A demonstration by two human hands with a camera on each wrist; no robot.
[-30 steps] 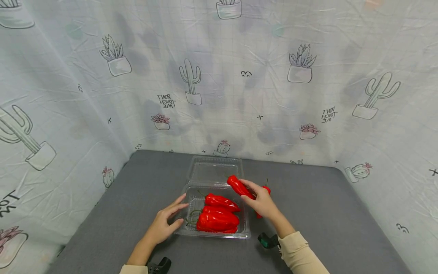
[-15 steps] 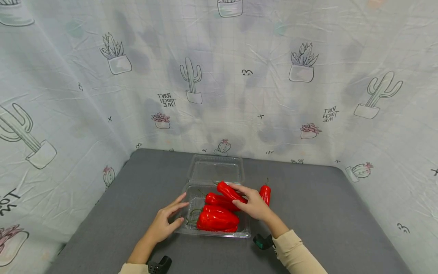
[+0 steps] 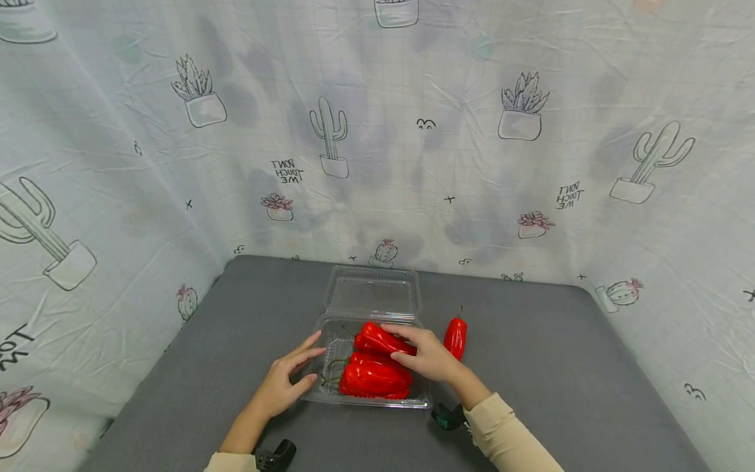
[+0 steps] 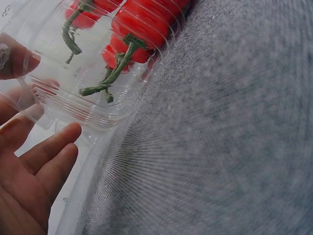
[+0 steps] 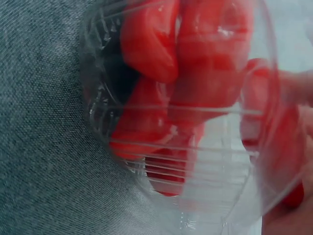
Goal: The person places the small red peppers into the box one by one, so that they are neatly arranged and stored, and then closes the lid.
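Note:
My right hand (image 3: 433, 357) grips a long red pepper (image 3: 383, 339) between thumb and fingers, low over the far side of a clear plastic clamshell box (image 3: 383, 404). Through the box wall in the right wrist view, the held pepper (image 5: 283, 142) appears beside the fingers. Several glossy red peppers (image 3: 374, 377) lie in the box, their green stems (image 4: 115, 73) pointing left. My left hand (image 3: 283, 387) is at the box's left edge, fingers spread and mostly straight, fingertips right at the rim. Part of the held pepper is hidden by the right hand.
The box's hinged lid (image 3: 374, 292) lies folded back behind it. Another red pepper (image 3: 455, 337) lies on the grey table (image 3: 531, 367) to the right, partly behind the right hand. A cactus-print cloth (image 3: 413, 164) hangs behind and at the sides.
My right hand has carried the pepper leftward and down from the box's right back corner onto the peppers inside. The pepper on the table shows more now. My left hand stays put.

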